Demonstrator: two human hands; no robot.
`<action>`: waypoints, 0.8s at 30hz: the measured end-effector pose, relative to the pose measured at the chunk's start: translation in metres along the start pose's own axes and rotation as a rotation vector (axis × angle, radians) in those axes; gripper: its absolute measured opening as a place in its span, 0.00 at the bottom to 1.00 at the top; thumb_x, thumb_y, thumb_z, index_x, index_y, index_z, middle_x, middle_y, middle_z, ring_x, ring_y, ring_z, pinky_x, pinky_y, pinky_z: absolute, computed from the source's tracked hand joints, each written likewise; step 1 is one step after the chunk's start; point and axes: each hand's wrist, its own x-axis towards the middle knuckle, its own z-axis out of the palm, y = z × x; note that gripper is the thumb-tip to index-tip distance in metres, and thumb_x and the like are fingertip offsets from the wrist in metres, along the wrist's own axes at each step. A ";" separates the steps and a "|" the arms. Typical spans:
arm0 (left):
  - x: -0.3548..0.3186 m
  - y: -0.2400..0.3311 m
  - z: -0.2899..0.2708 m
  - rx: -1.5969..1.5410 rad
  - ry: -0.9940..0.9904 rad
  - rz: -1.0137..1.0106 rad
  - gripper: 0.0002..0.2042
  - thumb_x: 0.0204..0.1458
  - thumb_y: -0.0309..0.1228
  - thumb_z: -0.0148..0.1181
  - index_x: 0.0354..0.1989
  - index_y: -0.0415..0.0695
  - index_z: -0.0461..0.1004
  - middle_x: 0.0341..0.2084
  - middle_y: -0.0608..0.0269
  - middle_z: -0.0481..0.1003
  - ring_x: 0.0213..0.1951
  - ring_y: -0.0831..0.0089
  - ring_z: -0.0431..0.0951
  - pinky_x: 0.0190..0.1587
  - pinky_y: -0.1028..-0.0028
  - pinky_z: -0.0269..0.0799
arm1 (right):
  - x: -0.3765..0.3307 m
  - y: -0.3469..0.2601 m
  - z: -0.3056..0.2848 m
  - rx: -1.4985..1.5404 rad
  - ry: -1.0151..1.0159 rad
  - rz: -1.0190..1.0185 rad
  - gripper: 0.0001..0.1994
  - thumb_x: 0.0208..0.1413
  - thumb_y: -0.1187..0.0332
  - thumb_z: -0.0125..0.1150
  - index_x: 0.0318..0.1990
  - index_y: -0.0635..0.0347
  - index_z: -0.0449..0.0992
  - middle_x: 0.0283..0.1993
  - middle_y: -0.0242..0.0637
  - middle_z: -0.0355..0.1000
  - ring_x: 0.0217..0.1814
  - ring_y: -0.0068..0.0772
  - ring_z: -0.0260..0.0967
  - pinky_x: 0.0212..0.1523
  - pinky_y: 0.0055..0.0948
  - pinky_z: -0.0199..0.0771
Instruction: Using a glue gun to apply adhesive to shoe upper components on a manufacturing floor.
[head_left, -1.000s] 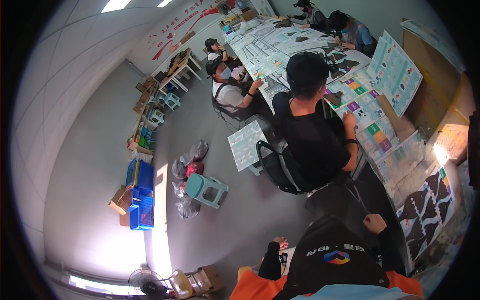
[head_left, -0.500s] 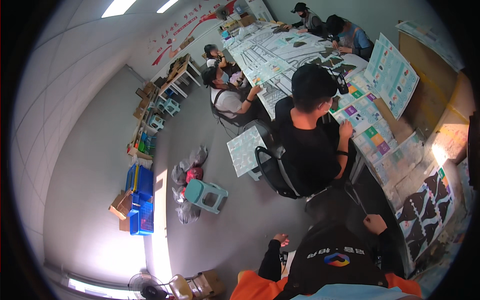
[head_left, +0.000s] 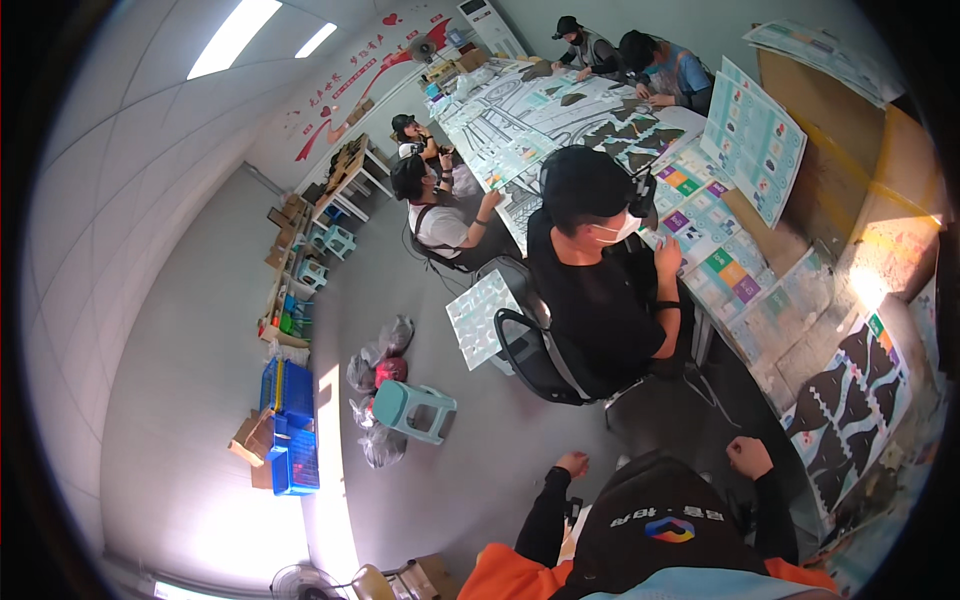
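My left hand (head_left: 573,463) hangs in front of my body over the grey floor, fingers loosely curled and nothing visible in them. On the other side, my right hand (head_left: 749,456) is held in a loose fist, also without any visible object. It is nearer the long table, beside a printed sheet (head_left: 846,418) with dark brown shapes, and does not touch it. Between my arms is my dark apron (head_left: 655,505) with a colourful emblem. Black sleeves cover my forearms.
A seated person in black (head_left: 600,270) works ahead at the long table (head_left: 780,365); several others sit farther along. Behind that person stands a mesh-backed chair (head_left: 540,355). On the floor are a teal stool (head_left: 415,408), plastic bags (head_left: 380,445) and blue crates (head_left: 295,460). Cardboard (head_left: 830,160) stands right.
The view has shifted, and the seated people and table appear farther left. Both my hands have come slightly up in the picture, and the left hand's fingers look more curled.
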 end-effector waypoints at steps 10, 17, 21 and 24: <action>-0.032 0.030 0.033 0.172 -0.050 0.113 0.22 0.60 0.45 0.56 0.54 0.40 0.74 0.31 0.59 0.81 0.30 0.72 0.81 0.35 0.70 0.77 | -0.024 0.062 0.006 -0.029 0.094 -0.066 0.09 0.53 0.67 0.60 0.30 0.64 0.79 0.21 0.40 0.77 0.24 0.35 0.79 0.30 0.31 0.78; -0.011 0.093 0.028 0.372 -0.029 0.375 0.23 0.59 0.48 0.57 0.53 0.41 0.75 0.34 0.57 0.81 0.33 0.64 0.82 0.41 0.65 0.76 | -0.030 0.067 -0.010 0.039 0.207 0.012 0.08 0.54 0.69 0.60 0.30 0.66 0.78 0.21 0.42 0.76 0.24 0.35 0.79 0.29 0.32 0.77; -0.010 0.148 0.020 0.461 0.053 0.611 0.21 0.58 0.47 0.59 0.50 0.42 0.76 0.31 0.55 0.80 0.34 0.60 0.81 0.42 0.64 0.75 | -0.045 0.026 -0.030 0.122 0.197 0.150 0.08 0.54 0.69 0.59 0.31 0.67 0.77 0.21 0.42 0.76 0.23 0.34 0.79 0.28 0.31 0.76; -0.022 0.189 0.016 0.495 0.093 0.675 0.20 0.57 0.46 0.61 0.49 0.43 0.77 0.30 0.56 0.80 0.35 0.60 0.81 0.42 0.64 0.75 | -0.050 0.022 -0.026 0.116 0.235 0.189 0.09 0.55 0.69 0.59 0.31 0.68 0.77 0.20 0.42 0.75 0.22 0.34 0.78 0.28 0.31 0.75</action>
